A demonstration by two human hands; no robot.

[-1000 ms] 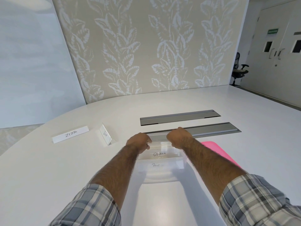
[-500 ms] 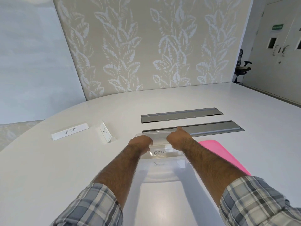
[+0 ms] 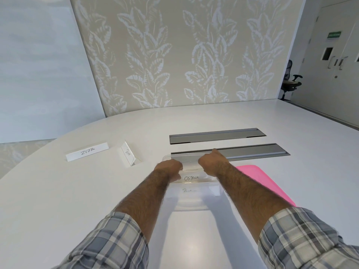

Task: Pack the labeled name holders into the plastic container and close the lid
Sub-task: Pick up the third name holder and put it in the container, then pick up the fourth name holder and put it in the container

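Observation:
A clear plastic container (image 3: pixel 194 205) stands on the white table right in front of me. Inside it lie a name holder labeled OSTRICH (image 3: pixel 191 178) and, nearer to me, another holder (image 3: pixel 189 190) whose label is partly hidden. My left hand (image 3: pixel 169 168) and my right hand (image 3: pixel 212 162) are curled over the two ends of the OSTRICH holder, at the container's far rim. The pink lid (image 3: pixel 260 179) lies flat to the right, partly under my right forearm. Two more holders, ZEBRA (image 3: pixel 87 151) and BEAR (image 3: pixel 127 154), stand on the table to the left.
Two grey cable hatches (image 3: pixel 217 135) (image 3: pixel 258 151) are set into the table just beyond the container. A leaf-patterned wall panel stands behind the table. An office chair (image 3: pixel 290 82) and doors are at the far right.
My hands have shifted slightly toward the container's far side, so the OSTRICH label shows fully between them. The view has tilted a little.

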